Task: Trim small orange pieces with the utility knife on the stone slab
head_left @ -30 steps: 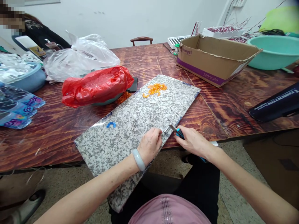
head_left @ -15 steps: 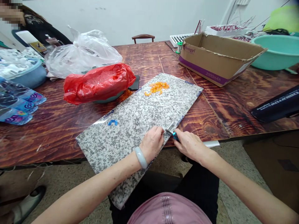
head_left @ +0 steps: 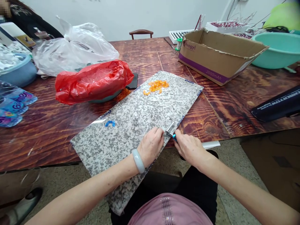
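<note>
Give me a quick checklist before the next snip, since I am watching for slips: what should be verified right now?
1. Right hand grips the blue-handled cutters: ok.
2. Left hand pinches the small piece at the cutter tip: cannot tell, the piece is too small to see.
3. Fingers clear of the blades: cannot tell, they sit very close.
4. Speckled board supported: not ok, its near end overhangs the table edge above the lap.
5. Orange pieces and blue piece lie apart from the hands: ok.
</note>
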A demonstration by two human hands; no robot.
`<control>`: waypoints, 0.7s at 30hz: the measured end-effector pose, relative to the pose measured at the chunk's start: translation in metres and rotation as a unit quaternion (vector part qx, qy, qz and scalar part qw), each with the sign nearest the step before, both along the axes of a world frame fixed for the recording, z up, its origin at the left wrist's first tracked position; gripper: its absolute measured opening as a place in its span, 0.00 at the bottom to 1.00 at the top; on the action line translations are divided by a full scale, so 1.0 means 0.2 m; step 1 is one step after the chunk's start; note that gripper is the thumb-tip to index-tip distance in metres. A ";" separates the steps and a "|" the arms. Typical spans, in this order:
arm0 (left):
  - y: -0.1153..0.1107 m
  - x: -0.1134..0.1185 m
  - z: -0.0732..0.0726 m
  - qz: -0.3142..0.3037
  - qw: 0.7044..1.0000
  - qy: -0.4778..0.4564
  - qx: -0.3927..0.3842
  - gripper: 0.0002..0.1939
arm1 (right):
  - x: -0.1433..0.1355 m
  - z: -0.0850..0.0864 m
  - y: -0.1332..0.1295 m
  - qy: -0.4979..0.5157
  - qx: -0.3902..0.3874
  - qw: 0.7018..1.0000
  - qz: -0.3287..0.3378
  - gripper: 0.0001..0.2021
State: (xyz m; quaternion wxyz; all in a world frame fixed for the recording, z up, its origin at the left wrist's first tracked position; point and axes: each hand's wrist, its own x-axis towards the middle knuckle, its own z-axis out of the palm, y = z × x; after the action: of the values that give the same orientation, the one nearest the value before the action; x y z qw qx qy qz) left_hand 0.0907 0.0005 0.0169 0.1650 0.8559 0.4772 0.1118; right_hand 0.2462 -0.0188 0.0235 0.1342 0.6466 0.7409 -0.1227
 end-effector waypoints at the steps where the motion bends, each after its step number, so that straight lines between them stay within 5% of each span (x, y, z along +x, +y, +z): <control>1: 0.00 0.00 0.01 -0.002 1.000 0.005 -0.006 0.05 | 0.00 0.00 0.00 -0.001 -0.002 1.000 -0.003 0.07; 8: 0.02 -0.01 0.03 -0.007 0.997 0.059 -0.054 0.07 | -0.06 -0.02 0.03 -0.008 -0.028 0.999 -0.045 0.06; 21: 0.04 -0.05 0.01 0.017 0.998 0.056 0.006 0.06 | -0.03 0.02 -0.01 0.025 -0.020 0.999 -0.034 0.09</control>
State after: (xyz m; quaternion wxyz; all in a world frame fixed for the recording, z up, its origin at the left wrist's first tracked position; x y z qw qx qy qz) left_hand 0.0816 0.0093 0.0194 0.1310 0.8533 0.4999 0.0690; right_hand 0.2400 -0.0201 0.0277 0.1240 0.6651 0.7191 -0.1584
